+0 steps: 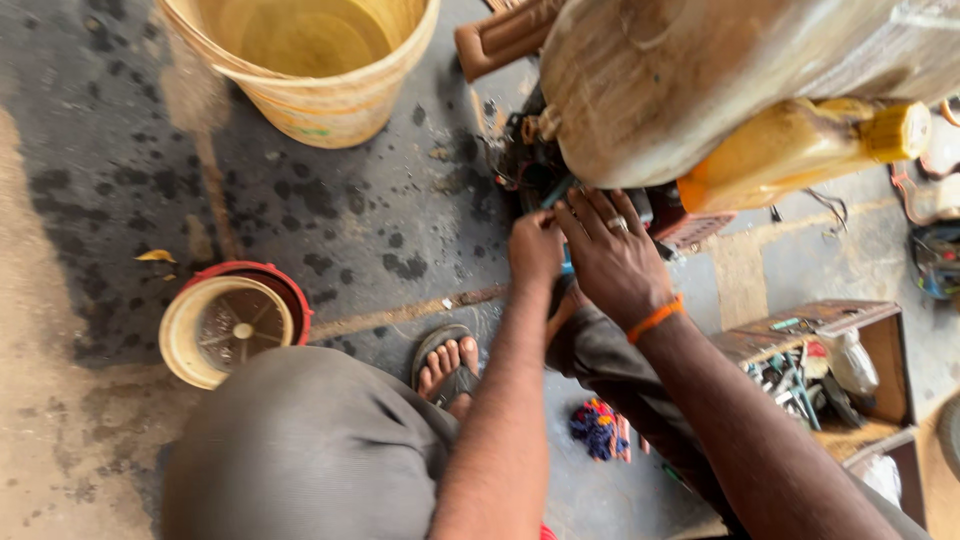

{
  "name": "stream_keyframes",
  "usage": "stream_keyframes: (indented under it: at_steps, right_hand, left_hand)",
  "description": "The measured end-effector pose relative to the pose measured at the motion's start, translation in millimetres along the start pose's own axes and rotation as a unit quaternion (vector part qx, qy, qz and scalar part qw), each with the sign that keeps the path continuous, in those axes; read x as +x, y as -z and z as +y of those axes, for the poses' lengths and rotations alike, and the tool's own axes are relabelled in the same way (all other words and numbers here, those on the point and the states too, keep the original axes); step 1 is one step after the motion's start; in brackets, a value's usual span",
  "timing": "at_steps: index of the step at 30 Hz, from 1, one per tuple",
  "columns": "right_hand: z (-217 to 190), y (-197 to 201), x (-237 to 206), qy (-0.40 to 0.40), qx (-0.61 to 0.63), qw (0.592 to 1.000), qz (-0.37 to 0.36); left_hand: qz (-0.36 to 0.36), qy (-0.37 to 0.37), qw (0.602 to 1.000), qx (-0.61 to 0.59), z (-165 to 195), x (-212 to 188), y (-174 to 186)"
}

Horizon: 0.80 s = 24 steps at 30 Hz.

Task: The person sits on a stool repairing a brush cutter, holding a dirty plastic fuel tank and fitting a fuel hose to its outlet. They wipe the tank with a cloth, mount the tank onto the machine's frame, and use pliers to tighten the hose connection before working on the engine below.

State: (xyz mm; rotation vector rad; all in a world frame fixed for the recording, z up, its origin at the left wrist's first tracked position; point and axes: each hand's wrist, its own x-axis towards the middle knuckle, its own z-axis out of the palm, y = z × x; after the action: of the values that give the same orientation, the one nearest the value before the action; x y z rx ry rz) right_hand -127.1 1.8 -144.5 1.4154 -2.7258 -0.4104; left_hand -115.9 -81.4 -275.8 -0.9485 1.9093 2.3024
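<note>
Both my hands reach under a large dirty cream tank (660, 80) into a dark engine part (525, 165). My left hand (535, 250) is closed in a fist near a small teal piece; what it grips is hidden. My right hand (610, 260), with a ring and an orange wristband, lies spread over the same spot, its fingers touching the dark parts. A yellow jerrycan (800, 145) sticks out to the right under the tank.
A yellow bucket (310, 70) stands at the top. At the left, a red-rimmed round filter bowl (235, 325) rests on the oil-stained floor. A wooden toolbox (830, 370) sits on the right, and a coloured rag (597, 428) lies between my knees. My sandalled foot (448, 365) is in the middle.
</note>
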Motion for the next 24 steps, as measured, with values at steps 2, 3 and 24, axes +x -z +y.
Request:
stream_keyframes:
  at_steps: [2, 3, 24]
  right_hand:
    - [4, -5, 1, -0.019, 0.065, 0.998, -0.010]
    - [6, -7, 2, -0.031, 0.095, 0.995, -0.010]
    - [43, 23, -41, -0.050, -0.030, 0.989, 0.135]
  left_hand:
    - [-0.135, 0.024, 0.987, -0.084, 7, 14, 15]
    - [-0.223, 0.070, 0.961, -0.150, 9, 21, 28]
    - [-0.163, 0.191, 0.772, -0.584, 46, -16, 22]
